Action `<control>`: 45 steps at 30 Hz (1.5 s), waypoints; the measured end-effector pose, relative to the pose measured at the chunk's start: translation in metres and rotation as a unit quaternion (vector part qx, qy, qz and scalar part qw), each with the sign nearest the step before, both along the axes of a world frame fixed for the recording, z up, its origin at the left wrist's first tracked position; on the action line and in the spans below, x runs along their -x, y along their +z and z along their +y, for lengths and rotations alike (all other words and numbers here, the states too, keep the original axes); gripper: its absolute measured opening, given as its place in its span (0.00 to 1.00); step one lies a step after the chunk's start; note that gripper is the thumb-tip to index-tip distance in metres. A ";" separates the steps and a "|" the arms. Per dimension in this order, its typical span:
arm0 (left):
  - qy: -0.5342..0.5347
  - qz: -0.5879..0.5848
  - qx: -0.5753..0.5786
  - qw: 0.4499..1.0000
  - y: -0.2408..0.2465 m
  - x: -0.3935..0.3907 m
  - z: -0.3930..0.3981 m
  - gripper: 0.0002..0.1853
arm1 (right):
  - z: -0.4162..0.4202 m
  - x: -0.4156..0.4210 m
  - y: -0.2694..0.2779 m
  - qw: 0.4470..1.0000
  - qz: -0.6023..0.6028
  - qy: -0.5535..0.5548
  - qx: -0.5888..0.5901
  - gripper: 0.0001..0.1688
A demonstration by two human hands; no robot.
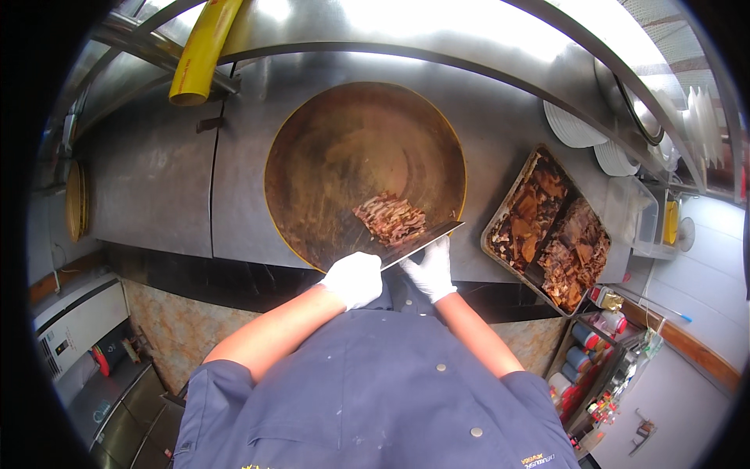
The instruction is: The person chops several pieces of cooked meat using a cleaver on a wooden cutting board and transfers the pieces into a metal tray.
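Note:
My left hand (354,279), in a white glove, is closed around the handle end of a broad-bladed knife, likely a cleaver (419,245). Its blade slants up to the right over the near edge of a round chopping board (363,140) with a yellow rim. My right hand (432,271), also gloved, is against the blade's near side, thumb spread; its fingers are partly hidden, so its hold is unclear. Just beyond the blade lies a flat pile of sliced, browned meat (391,220), close to or touching it.
A metal tray (485,239) of cooked meat in two rows stands right on the steel counter (158,176). Beyond it are stacked white plates (571,124) and a clear plastic bin (644,214). A yellow tube (202,55) hangs at upper left; a steel shelf edge (375,48) crosses overhead.

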State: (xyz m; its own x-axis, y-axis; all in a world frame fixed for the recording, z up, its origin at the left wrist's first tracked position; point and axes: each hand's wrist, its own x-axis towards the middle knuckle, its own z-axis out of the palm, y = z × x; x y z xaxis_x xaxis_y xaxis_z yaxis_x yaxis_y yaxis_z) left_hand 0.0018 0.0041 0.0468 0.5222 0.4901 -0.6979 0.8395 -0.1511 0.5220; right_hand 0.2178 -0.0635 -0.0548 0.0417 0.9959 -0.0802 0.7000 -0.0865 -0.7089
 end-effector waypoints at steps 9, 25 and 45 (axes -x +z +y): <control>0.003 0.014 0.000 1.000 -0.022 -0.019 0.009 0.16 | 0.001 0.000 -0.004 0.999 0.001 -0.019 -0.047 0.36; 0.050 -0.040 -0.054 0.996 -0.049 -0.035 0.007 0.13 | -0.005 -0.019 -0.007 0.998 0.049 0.014 -0.037 0.25; 0.539 -0.203 0.054 0.816 -0.039 0.126 -0.024 0.06 | 0.175 0.050 0.048 0.769 -0.344 0.532 0.086 0.51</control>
